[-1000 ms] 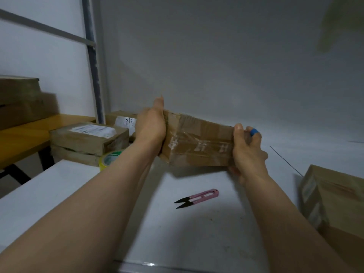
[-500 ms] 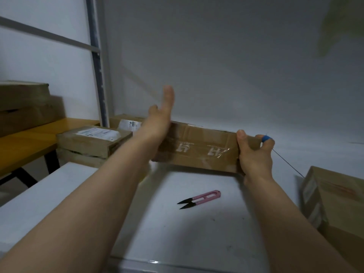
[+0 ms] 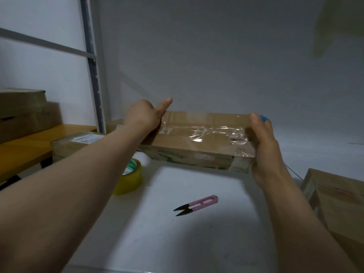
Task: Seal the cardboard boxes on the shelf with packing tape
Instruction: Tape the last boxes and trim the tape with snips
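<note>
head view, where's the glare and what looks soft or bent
Head view: glare streaks the clear tape on the cardboard box; light is dim, with soft shadows on the white table; the near forearms look soft; the grey post leans, likely wide-angle distortion; a yellowish smear sits top right.

Dim, cool, grey light all over, no lamp in view. Glare flashes white off the clear tape across the cardboard box, and the print beneath it is washed out. Soft shadow pools under the box on the white shelf; the pink snips throw only a faint one. The left hand is smeared, its edges soft. Top right, a yellowish blur, quite out of focus. Wide-angle bend shows: the grey upright leans, and the forearms balloon toward the bottom edge. The stacked boxes far left sit murky and soft.
</note>
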A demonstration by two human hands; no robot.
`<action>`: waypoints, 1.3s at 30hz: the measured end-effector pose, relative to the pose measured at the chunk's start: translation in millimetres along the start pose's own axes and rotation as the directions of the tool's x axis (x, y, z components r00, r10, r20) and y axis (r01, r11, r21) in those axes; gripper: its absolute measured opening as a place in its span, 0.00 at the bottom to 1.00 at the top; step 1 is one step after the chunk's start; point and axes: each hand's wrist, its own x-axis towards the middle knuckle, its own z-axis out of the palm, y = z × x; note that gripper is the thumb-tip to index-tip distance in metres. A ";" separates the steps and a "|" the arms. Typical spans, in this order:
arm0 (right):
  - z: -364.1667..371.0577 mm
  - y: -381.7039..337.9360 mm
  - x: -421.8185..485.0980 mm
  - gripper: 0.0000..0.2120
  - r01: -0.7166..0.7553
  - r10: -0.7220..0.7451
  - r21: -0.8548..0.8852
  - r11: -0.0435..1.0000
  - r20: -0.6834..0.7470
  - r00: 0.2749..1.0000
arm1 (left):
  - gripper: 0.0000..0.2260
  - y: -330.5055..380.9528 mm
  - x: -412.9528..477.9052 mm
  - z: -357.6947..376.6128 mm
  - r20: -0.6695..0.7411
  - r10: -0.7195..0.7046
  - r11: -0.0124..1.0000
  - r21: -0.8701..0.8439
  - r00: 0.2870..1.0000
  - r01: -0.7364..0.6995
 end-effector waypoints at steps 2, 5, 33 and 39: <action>-4.8 -2.4 -4.7 0.44 -0.007 0.022 -0.060 0.998 0.246 0.969 | 0.34 -11.6 2.4 8.4 0.068 -0.056 0.998 0.000 0.996 0.056; -9.5 -0.1 -7.1 0.67 0.035 0.120 -0.325 0.945 0.444 0.888 | 0.37 -30.9 8.2 16.7 0.111 -0.139 0.990 0.033 0.984 0.136; 18.0 5.8 -13.2 0.62 0.358 -0.177 -0.625 0.694 0.334 0.926 | 0.33 75.6 -77.8 38.9 0.079 0.483 0.876 -0.037 0.872 -0.482; 15.9 6.0 -12.9 0.61 0.341 -0.160 -0.623 0.704 0.328 0.931 | 0.29 75.3 -74.6 35.6 0.055 0.445 0.890 -0.136 0.894 -0.434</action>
